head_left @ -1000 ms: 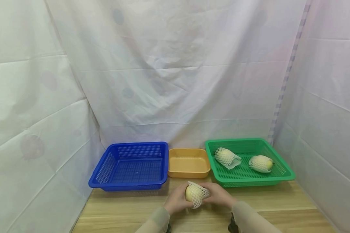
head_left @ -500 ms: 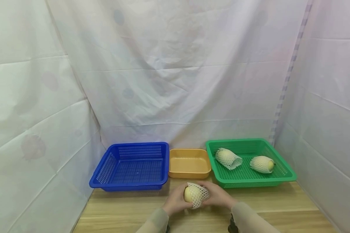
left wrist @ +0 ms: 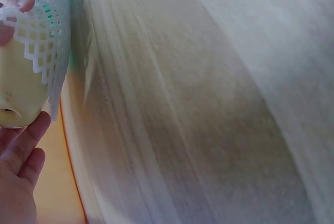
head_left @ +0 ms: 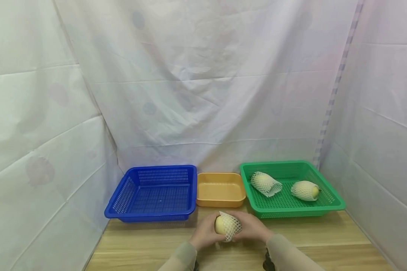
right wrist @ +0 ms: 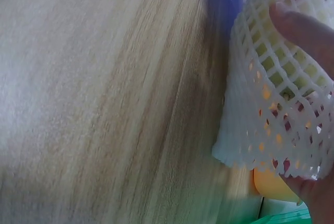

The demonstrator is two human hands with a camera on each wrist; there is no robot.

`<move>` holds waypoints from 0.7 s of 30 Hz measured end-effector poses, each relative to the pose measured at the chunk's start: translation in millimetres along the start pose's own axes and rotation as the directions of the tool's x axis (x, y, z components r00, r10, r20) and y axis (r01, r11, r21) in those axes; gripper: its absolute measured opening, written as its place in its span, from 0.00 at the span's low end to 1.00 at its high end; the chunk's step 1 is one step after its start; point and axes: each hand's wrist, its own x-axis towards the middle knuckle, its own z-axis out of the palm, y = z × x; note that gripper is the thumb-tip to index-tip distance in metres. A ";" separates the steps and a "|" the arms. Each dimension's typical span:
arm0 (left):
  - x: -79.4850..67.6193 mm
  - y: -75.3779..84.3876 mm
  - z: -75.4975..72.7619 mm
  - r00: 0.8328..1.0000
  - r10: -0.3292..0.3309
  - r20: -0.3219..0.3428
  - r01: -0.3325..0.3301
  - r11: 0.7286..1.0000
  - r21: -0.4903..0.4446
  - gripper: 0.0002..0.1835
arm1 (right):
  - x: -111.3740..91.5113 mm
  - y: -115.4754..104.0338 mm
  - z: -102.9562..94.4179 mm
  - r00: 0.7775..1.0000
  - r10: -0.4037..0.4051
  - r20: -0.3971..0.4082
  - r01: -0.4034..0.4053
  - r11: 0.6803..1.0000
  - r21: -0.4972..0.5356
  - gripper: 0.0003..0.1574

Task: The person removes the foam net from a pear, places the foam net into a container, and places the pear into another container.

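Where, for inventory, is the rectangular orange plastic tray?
In the head view, the tray sits between the rectangular blue plastic basket, left, and rectangular green plastic basket, right.

In the head view, the right-hand grip (head_left: 250,226) has edged slightly toward the left-hand grip (head_left: 205,232) since a second ago, its fingertips a little farther over the pear (head_left: 219,226). The right end of the white foam net (head_left: 231,227) (earlier a loose flare toward the right palm) now shows less.
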 end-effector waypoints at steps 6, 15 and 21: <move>-0.8 -1.5 0.2 0.999 0.034 -0.007 -0.034 0.999 -0.017 0.34 | 0.6 0.4 -0.3 1.000 -0.024 -0.003 0.024 1.000 -0.004 0.52; -3.7 -0.1 -1.9 1.000 -0.021 0.003 0.021 0.999 -0.032 0.40 | 0.0 3.6 -2.6 0.998 -0.063 -0.006 0.063 0.998 -0.031 0.46; -5.3 0.1 -5.2 0.999 -0.036 0.003 0.036 0.998 -0.053 0.42 | 1.0 2.0 -5.8 0.999 -0.047 0.010 0.047 0.998 -0.047 0.41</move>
